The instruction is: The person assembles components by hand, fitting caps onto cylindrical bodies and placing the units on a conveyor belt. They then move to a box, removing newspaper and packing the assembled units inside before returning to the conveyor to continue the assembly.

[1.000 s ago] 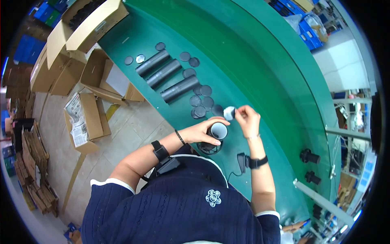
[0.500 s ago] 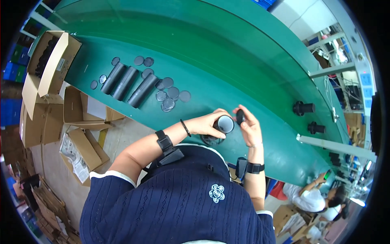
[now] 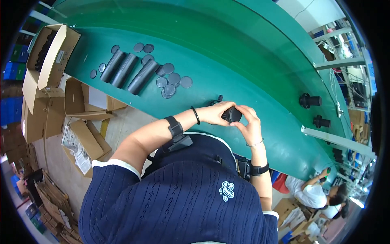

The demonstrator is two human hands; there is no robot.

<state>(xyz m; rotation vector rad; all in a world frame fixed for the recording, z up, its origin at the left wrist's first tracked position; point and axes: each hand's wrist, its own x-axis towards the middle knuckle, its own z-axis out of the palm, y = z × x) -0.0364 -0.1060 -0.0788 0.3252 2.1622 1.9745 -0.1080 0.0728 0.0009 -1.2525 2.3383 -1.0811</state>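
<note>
Being gripped near the edge of the table [image 3: 280, 140] by the fingers [image 3: 248, 112] of the left hand [image 3: 215, 114] and right hand [image 3: 252, 127], the black cylinder [image 3: 233, 115] could be tilted or dropped through uneven pressure.

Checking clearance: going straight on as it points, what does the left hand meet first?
For the left hand: the black round piece it touches; beyond that, likely the right hand, though depth is unclear.

Hands [image 3: 251, 127] close together, fingers [image 3: 248, 112] curled, left elbow [image 3: 132, 153] bent
</note>
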